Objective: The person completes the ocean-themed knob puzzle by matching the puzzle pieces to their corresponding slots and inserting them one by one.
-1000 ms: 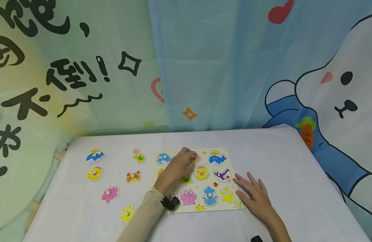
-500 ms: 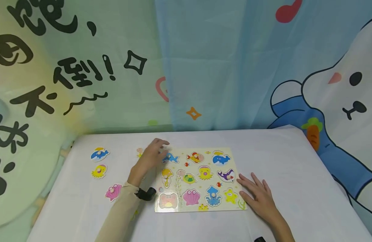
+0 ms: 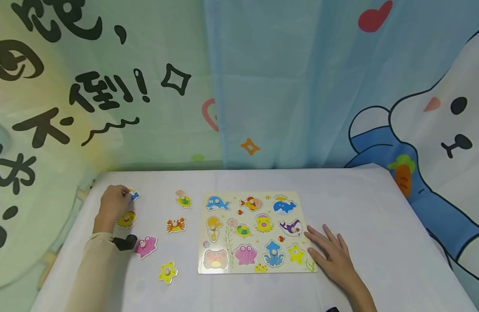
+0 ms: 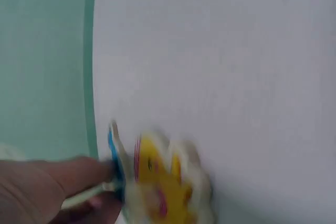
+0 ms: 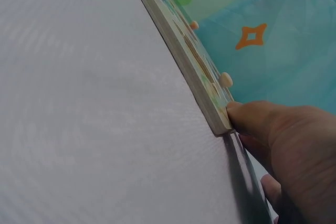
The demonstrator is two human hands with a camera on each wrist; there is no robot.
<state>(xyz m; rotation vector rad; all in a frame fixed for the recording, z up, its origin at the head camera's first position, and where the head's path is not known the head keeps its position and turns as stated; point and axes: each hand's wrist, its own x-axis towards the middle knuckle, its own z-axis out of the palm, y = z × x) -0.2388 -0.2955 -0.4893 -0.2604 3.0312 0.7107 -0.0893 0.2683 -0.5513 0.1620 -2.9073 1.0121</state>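
At the far left of the table my left hand pinches a blue whale puzzle piece by its knob, between thumb and fingertips. In the left wrist view the whale piece stands tilted, nearly edge-on. Right beside it is a yellow octopus piece, blurred. My right hand rests at the right edge of the puzzle board, fingers extended. In the right wrist view the thumb touches the board's corner. Several pieces with knobs sit in the board, among them a squid and a fish.
Loose on the white cloth, left of the board, lie a pink shell piece, a yellow star piece, a crab piece and a turtle piece. A printed curtain hangs behind the table.
My left hand has moved left from over the fish on the board, past the turtle piece, to the blue whale piece, which it now pinches. The right hand stays at the board's edge.
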